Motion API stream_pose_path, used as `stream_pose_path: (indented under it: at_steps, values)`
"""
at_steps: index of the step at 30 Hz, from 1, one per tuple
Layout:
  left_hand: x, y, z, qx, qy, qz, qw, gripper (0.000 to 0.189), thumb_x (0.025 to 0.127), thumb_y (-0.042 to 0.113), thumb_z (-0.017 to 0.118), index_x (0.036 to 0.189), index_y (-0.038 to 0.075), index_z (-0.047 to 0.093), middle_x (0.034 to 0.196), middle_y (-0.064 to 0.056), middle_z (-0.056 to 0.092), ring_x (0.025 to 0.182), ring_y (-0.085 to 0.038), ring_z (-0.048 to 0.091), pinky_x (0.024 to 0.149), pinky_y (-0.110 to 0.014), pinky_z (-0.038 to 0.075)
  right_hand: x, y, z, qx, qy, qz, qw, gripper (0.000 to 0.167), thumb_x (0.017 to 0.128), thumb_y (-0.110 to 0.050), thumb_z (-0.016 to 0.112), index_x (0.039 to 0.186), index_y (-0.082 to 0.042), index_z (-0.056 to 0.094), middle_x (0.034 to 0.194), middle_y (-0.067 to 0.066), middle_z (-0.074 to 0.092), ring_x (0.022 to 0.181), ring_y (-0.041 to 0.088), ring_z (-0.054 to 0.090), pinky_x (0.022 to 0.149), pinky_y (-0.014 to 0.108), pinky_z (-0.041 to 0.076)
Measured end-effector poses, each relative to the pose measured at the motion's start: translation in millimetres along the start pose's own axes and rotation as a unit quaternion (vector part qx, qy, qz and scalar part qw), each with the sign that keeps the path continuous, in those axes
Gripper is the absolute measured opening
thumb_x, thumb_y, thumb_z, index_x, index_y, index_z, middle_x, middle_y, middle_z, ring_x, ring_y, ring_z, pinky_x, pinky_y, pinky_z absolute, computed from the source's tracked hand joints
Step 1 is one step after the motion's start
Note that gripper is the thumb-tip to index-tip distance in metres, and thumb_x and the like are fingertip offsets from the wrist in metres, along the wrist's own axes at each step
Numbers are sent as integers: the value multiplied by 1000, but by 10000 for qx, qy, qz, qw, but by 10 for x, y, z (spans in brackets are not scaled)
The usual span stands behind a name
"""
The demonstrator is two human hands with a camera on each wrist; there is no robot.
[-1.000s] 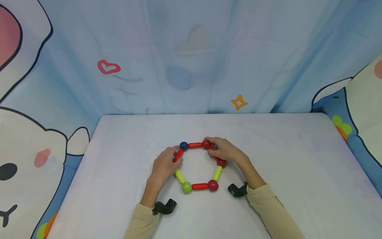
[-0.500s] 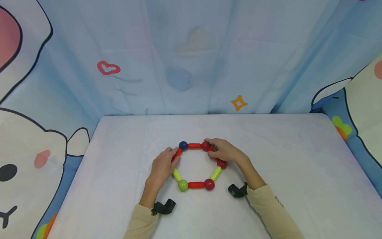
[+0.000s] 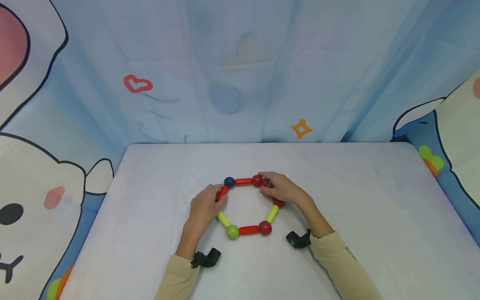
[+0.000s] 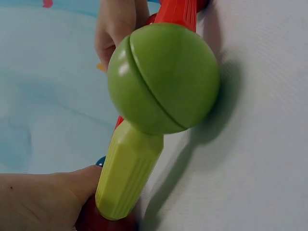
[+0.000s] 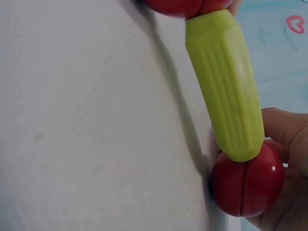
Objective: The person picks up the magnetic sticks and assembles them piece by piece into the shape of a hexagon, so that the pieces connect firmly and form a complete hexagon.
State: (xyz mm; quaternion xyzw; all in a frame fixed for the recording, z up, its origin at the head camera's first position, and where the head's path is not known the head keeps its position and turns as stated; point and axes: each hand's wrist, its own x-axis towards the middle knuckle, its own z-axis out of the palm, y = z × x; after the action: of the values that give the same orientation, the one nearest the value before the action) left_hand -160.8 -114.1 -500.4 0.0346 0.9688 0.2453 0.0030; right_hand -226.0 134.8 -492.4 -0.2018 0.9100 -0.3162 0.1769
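A hexagonal ring of magnetic rods and balls is held between both hands. My left hand (image 3: 204,205) grips the ring's upper-left red rod (image 3: 223,192), just below a blue ball (image 3: 229,182). My right hand (image 3: 281,187) pinches the upper-right red rod, mostly covered by the fingers, near a far red ball (image 3: 257,180). A green ball (image 4: 163,77) and a near red ball (image 3: 265,228) end the near red rod (image 3: 249,230); the green ball's shadow falls apart from it. Yellow-green rods (image 5: 226,84) form the lower sides. The left palm hides the leftmost ball in the head view.
A white-covered table (image 3: 356,187) lies under the ring. Blue patterned curtain (image 3: 240,75) hangs behind its far edge. Black wrist cameras (image 3: 207,258) stick out inward from both wrists, on the near side of the ring.
The ring's near side, with the green ball and near red ball, swung left and then slightly back right. Both hands keep their hold and have barely moved.
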Motion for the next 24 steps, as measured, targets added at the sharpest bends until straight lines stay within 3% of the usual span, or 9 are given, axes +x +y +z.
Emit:
stream_pose_path:
  at_steps: [5, 9, 16, 20, 24]
  values:
    - [14, 8, 25, -42, 189, -121, 9997, 35, 91, 28, 67, 123, 13, 65, 78, 0, 55, 65, -11, 48, 55, -21, 37, 13, 9, -3, 45, -34, -4, 10000, 55, 91, -17, 63, 140, 1, 46, 108, 14, 62, 94, 22, 56, 81, 35, 54]
    - [15, 2, 22, -63, 157, -130, 9998, 37, 91, 28, 67, 124, 13, 64, 79, 1, 55, 66, -11, 48, 55, -21, 37, 12, 18, -1, 42, -40, 9, 10000, 54, 91, -17, 63, 140, 0, 46, 108, 13, 63, 93, 21, 56, 80, 33, 54]
    - [18, -43, -107, -9, -570, 156, 9983, 54, 87, 33, 71, 136, 16, 55, 89, 1, 55, 74, -12, 48, 57, -22, 38, -7, -16, -7, -32, 136, 180, 9997, 52, 91, -18, 64, 138, 1, 49, 108, 14, 64, 93, 22, 57, 82, 35, 55]
    - [-10, -116, -244, -238, -1130, 376, 9926, 66, 85, 36, 73, 144, 23, 47, 111, -1, 60, 88, -14, 53, 68, -29, 48, -2, -28, 10, -22, 286, 293, 9992, 53, 91, -20, 65, 137, 2, 49, 106, 14, 64, 90, 22, 57, 79, 33, 56]
    - [-46, -182, -368, -336, -1558, 719, 9846, 58, 84, 31, 75, 138, 26, 54, 134, -5, 55, 111, -20, 56, 86, -43, 54, -1, -33, 12, -41, 399, 344, 9986, 52, 92, -20, 65, 137, 1, 50, 103, 14, 64, 87, 21, 57, 75, 30, 55]
